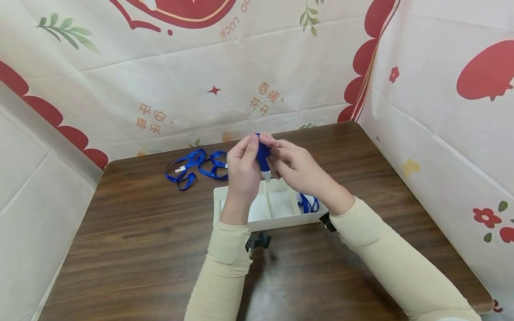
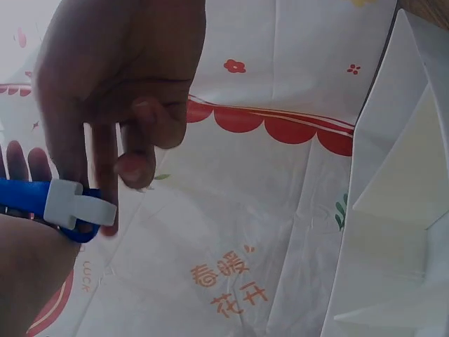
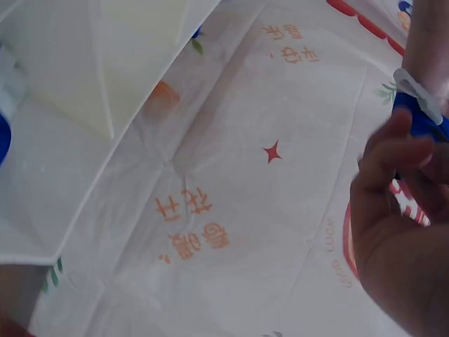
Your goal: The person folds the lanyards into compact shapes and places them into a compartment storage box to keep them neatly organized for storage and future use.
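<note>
Both hands are raised above the white tray in the head view, close together around a folded blue lanyard [image 1: 263, 159]. My left hand [image 1: 244, 171] pinches the lanyard between thumb and fingers. The right hand [image 1: 300, 168] holds the strap from the other side, its fingertips at the top of the fold. A white plastic buckle [image 1: 267, 175] hangs at the lanyard's lower end. The left wrist view shows the buckle [image 2: 63, 203] near the right hand's fingers [image 2: 137, 168]. In the right wrist view, the right hand's curled fingers [image 3: 393, 151] meet the blue strap [image 3: 414, 126].
The divided white tray [image 1: 277, 221] stands on the brown wooden table [image 1: 152, 249] beneath the hands. Its right compartment contains a bundled blue lanyard [image 1: 308, 204]. Two more loose blue lanyards [image 1: 185, 161] [image 1: 214, 171] lie behind and left of the tray. Printed cloth [image 1: 180, 80] hangs behind the table.
</note>
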